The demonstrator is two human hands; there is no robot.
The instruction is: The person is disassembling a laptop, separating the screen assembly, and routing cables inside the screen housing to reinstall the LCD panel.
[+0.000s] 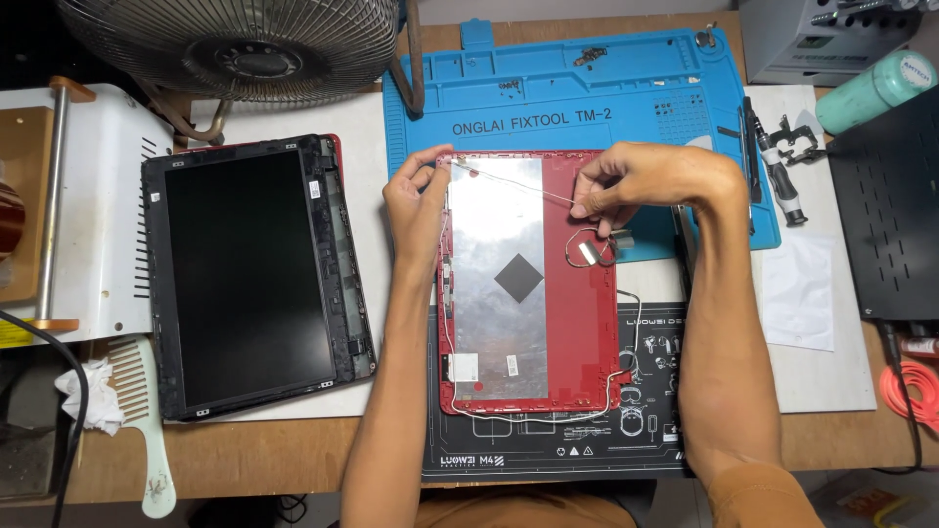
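**Thin wire being held taut across a red laptop lid shell**

A wooden workbench (274,455) is being used as the base for everything under both hands. A blue silicone repair mat (587,88) is being kept just beyond the fingertips, and a black printed work mat (558,445) is lying beneath the forearms, nearer the body. A detached black laptop display panel in its frame (249,274) is being left flat well to the outside of the left hand (416,200), with a round metal-grilled fan (235,44) standing beyond it.

Between the two hands a red plastic laptop lid shell lined with silver foil (523,279) is being kept flat, inner face up, resting partly on each mat. A black diamond-shaped pad (518,278) is being shown at the middle of the foil, below and between the hands.

The left hand is being held at the shell's top left corner, fingers curled, with thumb and forefinger pinched on one end of a thin whitish antenna wire (509,182). The right hand (636,181) is being held over the top right corner, fingers folded in, with the same wire nipped between its fingertips, so that the wire is being stretched nearly straight from hand to hand. Below the right hand the wire's slack is being left in a small loop (590,250) at the shell's right edge.

A pale green plastic comb (147,420) is lying far out beyond the left elbow.
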